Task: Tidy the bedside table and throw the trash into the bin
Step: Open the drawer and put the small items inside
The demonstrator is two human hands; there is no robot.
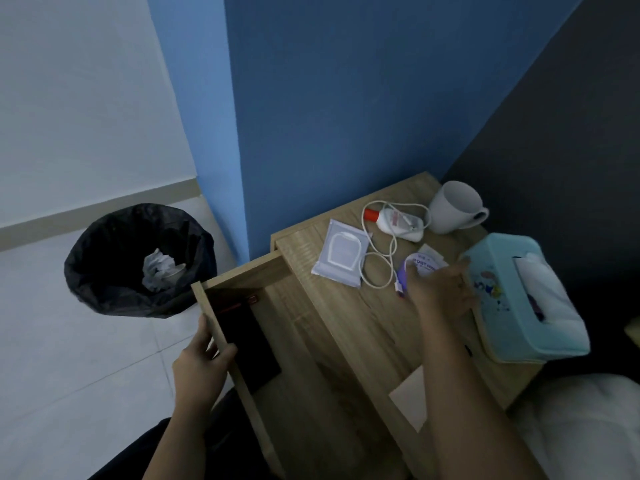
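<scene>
Head view, looking down on the table [349,317] beside a blue wall. Holding the front panel of the open drawer [221,327] with the left hand [199,358], grip clamped on its top edge. Reaching with the right hand [440,292] toward the purple-ended plug of the white cable [379,268]; fingers curling together near it, but blurring too much to tell whether the right grip is closed on anything. Risking, as a judgement: tugging the plug and dragging the whole cable, since its loop is lying over the white bottle with the red cap [394,220] and running close to the mug [455,207], so either could be rolling or tipping; brushing the teal tissue box [523,299], sitting just beside the reaching hand near the table's edge, and nudging it off; letting the drawer slide shut or sag while attention is elsewhere. Counting now: one mug, one bottle, one cable, one flat wipes packet [341,254], one round labelled item [424,263] partly hidden behind the hand, one tissue box, one pale card [410,396] at the near edge, one dark flat object [252,344] inside the drawer, and one bin [138,259] lined with a black bag, standing on the floor well apart to the left, already holding crumpled white trash [157,271].
</scene>
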